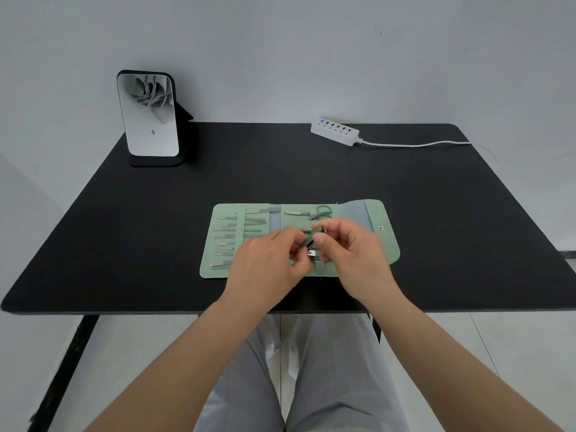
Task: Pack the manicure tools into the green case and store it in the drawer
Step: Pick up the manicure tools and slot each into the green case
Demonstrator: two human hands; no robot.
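Case (367, 244) lies unfolded flat on table (124, 244), near front edge, centre. Small tools (227, 235) slotted in its left panel; scissors (321, 212) in middle panel, far side. Both hands over middle panel: left hand (268, 263) beside right hand (352, 254), nail clipper (313, 244) between them. Mirror (149, 116) upright at back left. Power strip (335, 130) at back right, cable (414, 145) trailing right.

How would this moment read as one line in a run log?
case: open flat on table | both hands, left and right: pinching nail clipper above case | scissors: slotted
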